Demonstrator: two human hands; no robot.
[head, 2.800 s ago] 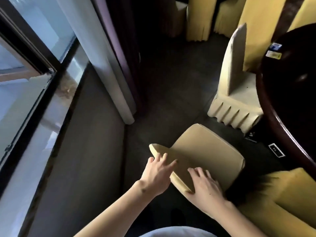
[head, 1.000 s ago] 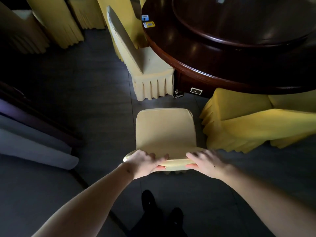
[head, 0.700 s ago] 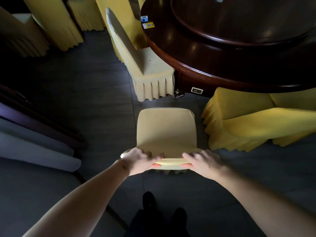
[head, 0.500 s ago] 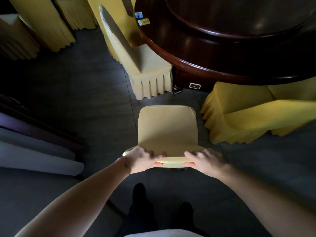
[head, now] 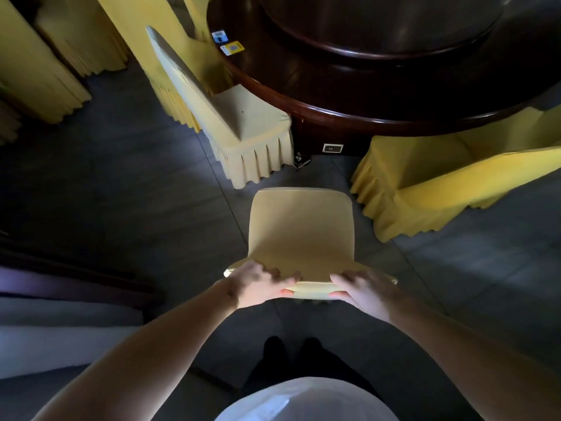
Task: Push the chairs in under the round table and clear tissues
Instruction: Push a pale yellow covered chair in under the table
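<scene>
A chair in a pale yellow cover (head: 300, 226) stands on the dark floor straight in front of me, its seat facing the round dark wooden table (head: 379, 98). My left hand (head: 258, 285) grips the left end of the chair's backrest top. My right hand (head: 362, 288) grips the right end. The chair's front edge is a short way from the table's rim, in the gap between two other covered chairs. I see no tissues.
A pale covered chair (head: 243, 123) stands at the table's left, partly under the rim. A bright yellow covered chair (head: 440, 183) stands at the right. More yellow covered chairs (head: 45, 65) line the far left. Two small cards (head: 230, 47) lie on the table. A pale curtain (head: 60, 335) is at my left.
I turned the chair from beside the window until it faces the table. Over the last second both hands keep their hold on the backrest and the chair has come a little nearer the table.
</scene>
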